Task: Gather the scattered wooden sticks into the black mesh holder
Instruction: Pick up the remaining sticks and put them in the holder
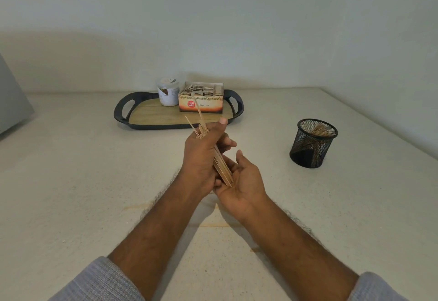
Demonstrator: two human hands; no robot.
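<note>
My left hand (203, 156) grips a bundle of flat wooden sticks (221, 166) above the middle of the counter, with their far ends fanning out past my fingers toward the tray. My right hand (241, 182) is cupped palm up under the near ends of the bundle, fingers relaxed, and touches them. The black mesh holder (312, 144) stands upright to the right of both hands, well apart from them. Several sticks lean inside it.
A black tray (120, 113) with a wooden floor sits at the back against the wall. It carries a white jar (167, 92) and an open tea box (201, 97). A grey object (11, 96) stands at the far left edge. The counter's right edge runs diagonally past the holder.
</note>
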